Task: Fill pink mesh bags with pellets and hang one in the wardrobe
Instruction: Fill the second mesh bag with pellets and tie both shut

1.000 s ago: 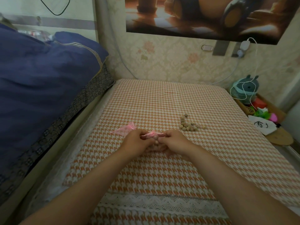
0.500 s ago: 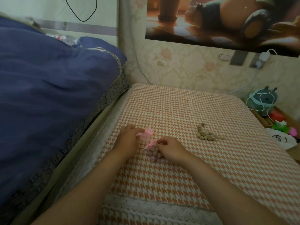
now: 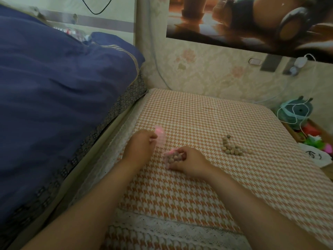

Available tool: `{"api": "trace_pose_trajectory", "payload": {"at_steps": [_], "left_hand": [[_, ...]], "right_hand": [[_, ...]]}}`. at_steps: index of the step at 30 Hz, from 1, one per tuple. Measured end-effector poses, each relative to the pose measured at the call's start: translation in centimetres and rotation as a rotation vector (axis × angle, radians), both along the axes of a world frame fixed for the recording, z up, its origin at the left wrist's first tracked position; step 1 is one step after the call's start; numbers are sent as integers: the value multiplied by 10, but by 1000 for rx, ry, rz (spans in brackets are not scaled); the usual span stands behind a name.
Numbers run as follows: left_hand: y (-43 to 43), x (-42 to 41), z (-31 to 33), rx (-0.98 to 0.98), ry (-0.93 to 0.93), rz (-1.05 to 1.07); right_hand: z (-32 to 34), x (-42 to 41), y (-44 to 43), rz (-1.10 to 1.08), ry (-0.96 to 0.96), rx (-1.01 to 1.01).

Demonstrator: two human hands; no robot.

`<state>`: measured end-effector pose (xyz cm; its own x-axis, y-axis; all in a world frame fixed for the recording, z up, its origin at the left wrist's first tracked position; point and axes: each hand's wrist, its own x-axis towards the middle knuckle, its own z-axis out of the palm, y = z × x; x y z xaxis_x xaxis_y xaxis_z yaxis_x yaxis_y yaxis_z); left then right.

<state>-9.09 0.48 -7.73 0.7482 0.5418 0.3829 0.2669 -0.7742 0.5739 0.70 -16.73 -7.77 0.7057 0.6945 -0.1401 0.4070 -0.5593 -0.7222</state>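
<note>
An empty pink mesh bag (image 3: 160,137) is pinched in my left hand (image 3: 139,147) near the left side of the checked cloth. A second pink mesh bag (image 3: 173,158), filled with tan pellets, lies on the cloth and my right hand (image 3: 188,162) grips it. A small pile of loose tan pellets (image 3: 232,147) lies on the cloth to the right of both hands. No wardrobe is in view.
The orange-and-white checked cloth (image 3: 207,120) covers a low surface against a floral wall. A bed with a blue quilt (image 3: 54,91) rises along the left. At the right edge stand a green plush toy (image 3: 295,112) wound in white cable and a wooden tray with colourful items (image 3: 317,141).
My hands have separated. The left hand moved left and picked up the empty bag; the right hand keeps the filled bag. The view has swung left.
</note>
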Motion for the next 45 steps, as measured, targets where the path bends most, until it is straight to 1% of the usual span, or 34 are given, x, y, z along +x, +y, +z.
{"api": "trace_pose_trajectory", "payload": {"at_steps": [3,6,9,12,16,18,20,23,25,27,30,33,36,42,45], "left_hand": [[-1,-9,8,-28,-58,-37],[-8,-16,15,-12,-81,-99],[-18,-15,19,-19,-67,-136],[-32,-10,24,-18,-42,-160],[-55,3,24,-190,17,-239],[-65,13,24,-166,67,-245],[-78,22,26,-78,112,-288],[-99,36,25,-59,182,-391],[-111,45,22,-80,255,-431],[-122,55,17,-138,284,-492],[-135,65,13,-287,247,-555],[-143,76,11,-371,155,-578],[-146,82,10,-356,121,-544],[-144,77,7,-315,120,-547],[-140,73,12,-203,88,-513]], "right_hand": [[-5,-8,12,-111,-10,80],[-6,-19,19,-98,-65,28],[-1,-18,15,-66,-51,8],[8,-7,2,-93,19,48],[22,5,-25,-216,183,220],[28,10,-42,-262,243,287],[33,16,-59,-251,259,326],[33,27,-84,-224,179,295],[29,35,-98,-240,122,252],[24,41,-110,-237,85,228],[15,51,-124,-219,-3,227],[13,57,-134,-168,-55,281],[15,60,-139,-109,-136,293],[25,64,-144,-47,-308,198],[28,66,-143,11,-423,162]]}}
